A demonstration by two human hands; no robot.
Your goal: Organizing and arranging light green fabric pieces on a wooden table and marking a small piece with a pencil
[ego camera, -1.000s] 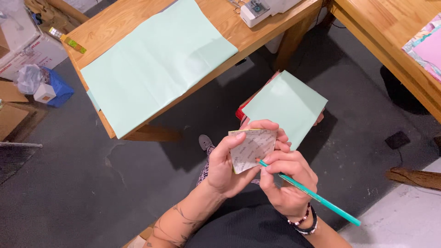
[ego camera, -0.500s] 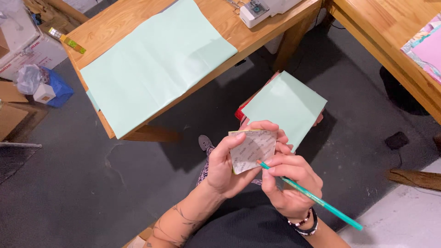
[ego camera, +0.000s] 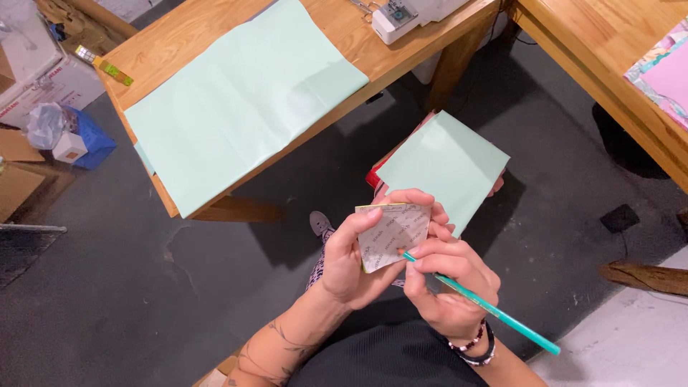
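Right hand (ego camera: 448, 287) grips teal pencil (ego camera: 487, 308), tip up-left against patterned card (ego camera: 393, 235) held in left hand (ego camera: 347, 261); white box (ego camera: 70, 147) lies far left of card.

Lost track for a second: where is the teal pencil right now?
In the head view the teal pencil is low and right of centre, held in the right hand, its tip against the small patterned card that the left hand holds.

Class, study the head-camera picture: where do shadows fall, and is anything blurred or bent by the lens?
Head view: light comes from above, so the wooden table casts a dark shadow on the floor beneath; the small card, left hand, right hand and teal pencil look sharp; table edges show no clear bending.
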